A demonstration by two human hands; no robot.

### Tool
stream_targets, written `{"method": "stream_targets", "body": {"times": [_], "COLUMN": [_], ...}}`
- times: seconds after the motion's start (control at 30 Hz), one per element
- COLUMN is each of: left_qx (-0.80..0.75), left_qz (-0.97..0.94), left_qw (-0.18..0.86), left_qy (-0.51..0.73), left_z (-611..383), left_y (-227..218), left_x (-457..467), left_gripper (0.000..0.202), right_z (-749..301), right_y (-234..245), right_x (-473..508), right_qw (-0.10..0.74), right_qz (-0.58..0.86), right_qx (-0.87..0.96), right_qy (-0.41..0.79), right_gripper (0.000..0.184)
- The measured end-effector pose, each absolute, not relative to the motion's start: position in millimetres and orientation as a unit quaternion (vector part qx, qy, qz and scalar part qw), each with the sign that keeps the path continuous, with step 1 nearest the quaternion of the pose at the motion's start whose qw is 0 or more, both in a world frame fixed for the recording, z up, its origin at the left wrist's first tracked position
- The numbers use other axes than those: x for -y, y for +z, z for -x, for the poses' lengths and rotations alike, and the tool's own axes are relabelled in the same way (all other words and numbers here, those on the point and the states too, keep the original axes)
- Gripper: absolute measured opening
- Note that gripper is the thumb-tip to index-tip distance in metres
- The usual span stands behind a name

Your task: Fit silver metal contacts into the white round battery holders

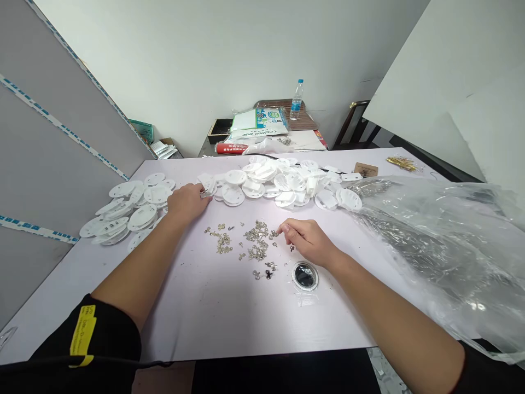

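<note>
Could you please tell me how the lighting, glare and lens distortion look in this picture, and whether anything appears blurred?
In the head view, the light is soft and even, with only a faint shadow beside the bare right hand; the clear crumpled plastic bag shows bright glare along its folds; wide-angle distortion slants the grey wall panels; the small silver metal fittings look slightly soft.

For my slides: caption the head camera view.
Left hand by white plastic discs, right hand over scattered small metal fittings.
</note>
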State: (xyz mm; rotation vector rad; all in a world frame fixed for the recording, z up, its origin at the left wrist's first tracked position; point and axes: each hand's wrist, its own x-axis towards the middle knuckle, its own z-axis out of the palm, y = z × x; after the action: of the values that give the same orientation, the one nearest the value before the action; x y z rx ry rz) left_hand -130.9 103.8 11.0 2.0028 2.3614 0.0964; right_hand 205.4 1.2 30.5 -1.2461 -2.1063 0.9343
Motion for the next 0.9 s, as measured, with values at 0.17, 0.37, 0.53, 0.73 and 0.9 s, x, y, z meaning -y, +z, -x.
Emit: {"method": "stream_targets", "body": {"times": [0.17,0.37,0.53,0.73,0.9], "left_qx": [-0.686,-0.674,-0.741,-0.753,-0.748], "left_qz": [-0.726,-0.736,-0.664,-0.647,-0.654], "left_qw": [-0.025,0.002,0.014,0.045,0.058], "left_qy": [0.027,0.061,0.098,0.113,0.095], "left_z": [134,135,133,130,130], "left_y": [14,13,12,8,10], "left_x": [-90,-81,-85,-98,-108], "left_gripper": [0.038,0.033,0.051,0.039,0.033], "right_z": [-205,-205,-205,-205,-206], "right_y": [30,31,31,30,30], "right_x": [-1,-1,-2,-2,-2], "right_qw": [0.254,0.255,0.252,0.251,0.250], "right_qz": [0.454,0.452,0.452,0.451,0.452], "right_qx": [0.783,0.787,0.786,0.786,0.779], "right_qy": [0.340,0.335,0.338,0.339,0.355], "right_gripper": [0.047,0.048,0.048,0.047,0.045]}}
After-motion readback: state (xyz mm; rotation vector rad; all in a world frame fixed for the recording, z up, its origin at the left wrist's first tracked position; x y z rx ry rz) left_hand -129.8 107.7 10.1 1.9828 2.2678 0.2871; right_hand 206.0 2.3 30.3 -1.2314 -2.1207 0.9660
